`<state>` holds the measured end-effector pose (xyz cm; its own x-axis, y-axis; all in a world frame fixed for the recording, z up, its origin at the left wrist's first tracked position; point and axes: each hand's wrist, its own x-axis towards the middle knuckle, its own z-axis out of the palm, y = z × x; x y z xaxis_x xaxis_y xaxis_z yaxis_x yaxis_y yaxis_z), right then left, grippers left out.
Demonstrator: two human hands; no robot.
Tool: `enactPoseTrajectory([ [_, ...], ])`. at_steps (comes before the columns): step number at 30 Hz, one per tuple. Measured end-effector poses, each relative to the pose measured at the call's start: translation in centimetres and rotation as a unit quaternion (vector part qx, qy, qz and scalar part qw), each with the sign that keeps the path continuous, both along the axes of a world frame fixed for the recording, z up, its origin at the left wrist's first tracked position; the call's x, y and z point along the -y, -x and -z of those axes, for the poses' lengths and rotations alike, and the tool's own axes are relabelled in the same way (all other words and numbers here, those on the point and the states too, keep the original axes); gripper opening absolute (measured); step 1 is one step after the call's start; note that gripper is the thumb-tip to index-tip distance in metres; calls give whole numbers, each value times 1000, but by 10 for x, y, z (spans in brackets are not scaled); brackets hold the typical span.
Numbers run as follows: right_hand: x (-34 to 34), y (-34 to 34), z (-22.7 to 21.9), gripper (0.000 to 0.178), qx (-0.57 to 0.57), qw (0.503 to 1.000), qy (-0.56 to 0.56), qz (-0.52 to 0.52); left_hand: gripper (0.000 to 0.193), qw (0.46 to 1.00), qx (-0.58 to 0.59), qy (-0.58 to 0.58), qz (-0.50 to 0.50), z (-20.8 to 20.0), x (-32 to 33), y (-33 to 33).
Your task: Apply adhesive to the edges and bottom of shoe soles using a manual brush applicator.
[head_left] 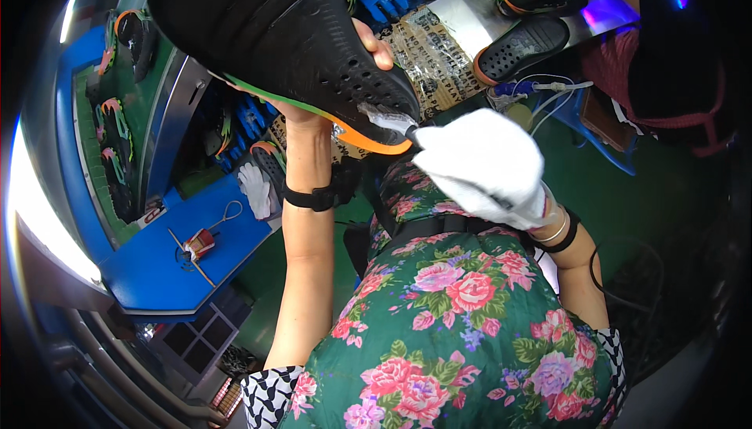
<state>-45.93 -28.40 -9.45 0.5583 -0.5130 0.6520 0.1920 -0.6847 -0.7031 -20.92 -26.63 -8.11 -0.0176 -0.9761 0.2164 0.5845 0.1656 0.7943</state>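
Observation:
My left hand (304, 113) is bare and wraps round a large black shoe sole (290, 45) with orange and green edging. The sole is tilted up close in front of me. Its inner face shows, with rows of small holes toward the end near my right hand. My right hand (486, 164) wears a white glove and is closed on a small brush-like tool (395, 122) with a dark neck and pale tip. That tip touches the holed end of the sole by the orange rim. The glove hides the tool's handle.
A blue side table (160, 268) at left bears a white glove (255, 189) and a small red container (202, 245). Shoe parts line a green belt (88, 123). Two black soles (523, 50) lie upper right, near white cables (552, 88) and another person (666, 76).

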Motion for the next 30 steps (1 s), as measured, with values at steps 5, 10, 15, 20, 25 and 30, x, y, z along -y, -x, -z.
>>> enactPoseTrajectory([
  [5, 1, 0, 3, 31, 19, 989, -51, -135, 101, 1000, -10, 0, 12, 11, -3, 1],
  [10, 5, -3, 6, 29, -9, 996, 5, -87, 117, 996, 6, -50, 70, 13, 0, -8],
  [15, 7, -7, 10, 28, -11, 980, -25, -197, 123, 988, -2, -111, 110, 15, -2, -9],
  [20, 6, -8, 17, 30, -42, 989, 25, -138, 133, 967, -30, -234, 94, 17, -6, -6],
  [25, 16, -14, 17, 27, 36, 949, -92, -299, 120, 953, 38, -267, 139, 30, -6, -21],
  [30, 20, -21, 30, 25, -42, 974, 46, -220, 107, 927, 132, -322, 142, 33, 0, -20],
])
